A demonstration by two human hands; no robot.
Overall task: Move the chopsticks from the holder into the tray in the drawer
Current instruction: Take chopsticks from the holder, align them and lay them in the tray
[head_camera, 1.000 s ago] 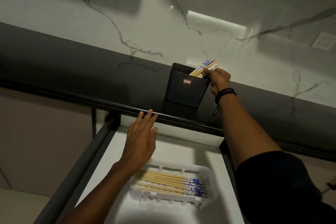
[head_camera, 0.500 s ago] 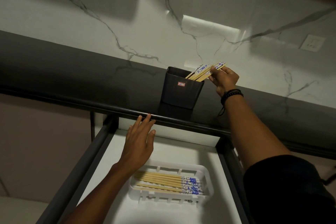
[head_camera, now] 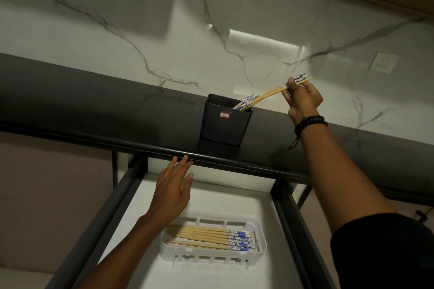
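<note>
Chopstick transfer, part done: laid chopsticks [head_camera: 206, 238] fill the white tray [head_camera: 262, 241] in the open drawer [head_camera: 234, 199], remaining chopsticks [head_camera: 247, 100] lean in the black holder [head_camera: 224, 124] on the counter [head_camera: 94, 105], right hand [head_camera: 301, 101] pinches a pair [head_camera: 270, 94] half out of it, left hand [head_camera: 172, 189] flat and empty over the drawer.

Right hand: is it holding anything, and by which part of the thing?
Yes. The right hand pinches chopsticks near their blue-patterned upper ends; their plain ends reach the mouth of the holder.
</note>
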